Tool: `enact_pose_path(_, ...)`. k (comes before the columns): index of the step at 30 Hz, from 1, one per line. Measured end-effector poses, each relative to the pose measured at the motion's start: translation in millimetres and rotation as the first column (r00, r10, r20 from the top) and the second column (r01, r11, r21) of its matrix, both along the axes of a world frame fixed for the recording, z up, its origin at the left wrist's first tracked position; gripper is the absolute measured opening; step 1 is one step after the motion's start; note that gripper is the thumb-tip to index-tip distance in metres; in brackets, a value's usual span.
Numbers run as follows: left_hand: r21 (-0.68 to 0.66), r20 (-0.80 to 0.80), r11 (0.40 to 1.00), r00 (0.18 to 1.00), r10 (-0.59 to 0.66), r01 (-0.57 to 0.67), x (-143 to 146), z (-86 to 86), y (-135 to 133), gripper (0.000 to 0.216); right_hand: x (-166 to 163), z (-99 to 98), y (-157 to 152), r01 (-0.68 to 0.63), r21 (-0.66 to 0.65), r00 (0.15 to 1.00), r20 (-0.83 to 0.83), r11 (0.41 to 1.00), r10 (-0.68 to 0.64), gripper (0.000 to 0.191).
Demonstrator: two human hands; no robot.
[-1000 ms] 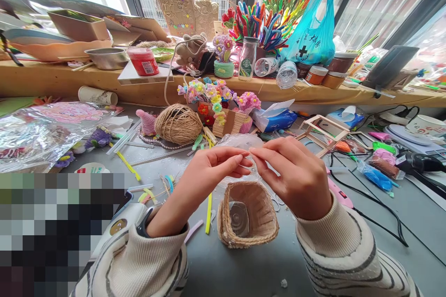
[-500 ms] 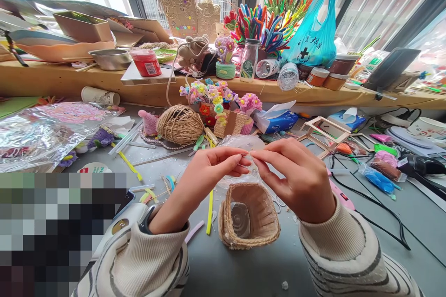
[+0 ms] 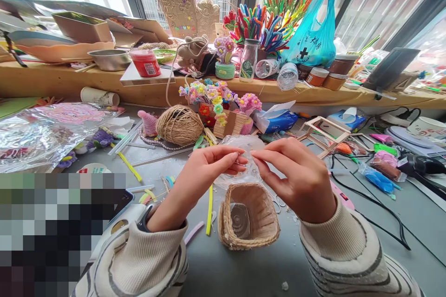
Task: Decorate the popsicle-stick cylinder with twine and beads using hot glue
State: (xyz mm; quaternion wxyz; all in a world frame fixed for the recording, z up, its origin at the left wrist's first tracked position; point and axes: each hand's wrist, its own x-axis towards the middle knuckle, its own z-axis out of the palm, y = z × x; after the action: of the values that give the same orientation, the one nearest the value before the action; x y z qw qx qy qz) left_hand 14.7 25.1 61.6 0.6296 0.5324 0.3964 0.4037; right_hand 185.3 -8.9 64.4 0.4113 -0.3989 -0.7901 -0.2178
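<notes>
Both of my hands hover just above a small square basket (image 3: 249,216) wound in twine, which stands on the grey table with a clear plastic bottom showing inside. My left hand (image 3: 205,174) pinches something tiny between thumb and forefinger; I cannot make out what it is. My right hand (image 3: 299,178) pinches in the same way, fingertips a little apart from the left ones. Right behind the fingers lies a clear plastic bag (image 3: 240,155). A ball of twine (image 3: 179,125) rests further back on the left.
Yellow pipe cleaners (image 3: 209,209) lie left of the basket. Behind stand a basket of pipe-cleaner flowers (image 3: 223,111), a tissue pack (image 3: 275,118) and a stick frame (image 3: 322,132). Black cables (image 3: 369,204) run at the right. The wooden ledge (image 3: 52,81) holds jars, bowls and a blue bag (image 3: 311,32).
My fingertips, which met at the middle, have drawn slightly apart; the left hand shifted a little to the left. The basket has not moved.
</notes>
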Motion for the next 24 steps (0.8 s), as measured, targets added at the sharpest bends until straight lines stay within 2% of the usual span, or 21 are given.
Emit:
enact_pose_path(9, -0.025, 0.015, 1.0, 1.0, 0.004, -0.004, 1, 1.0, 0, 0.015, 1, 2.2, 0, -0.044, -0.093, 0.99, -0.134, 0.995, 0.032, 0.01)
enact_pose_path(18, -0.083, 0.078, 0.996, 0.996, -0.032, 0.038, 0, 2.6, -3, 0.015, 3, 3.7, 1, -0.032, -0.153, 0.986, -0.168, 0.988, 0.006, 0.009)
enact_pose_path(20, -0.099, 0.089, 0.994, 0.995, -0.039, 0.048, 0, 2.3, -4, 0.015, 7, 2.5, 3, 0.006, -0.158, 0.989, -0.145, 0.987, -0.029, 0.01)
enact_pose_path(24, -0.123, 0.104, 0.99, 0.993, -0.052, 0.065, 0, 2.9, -4, 0.017, 14, -1.5, 7, 0.173, -0.117, 0.98, -0.081, 0.978, -0.183, 0.01)
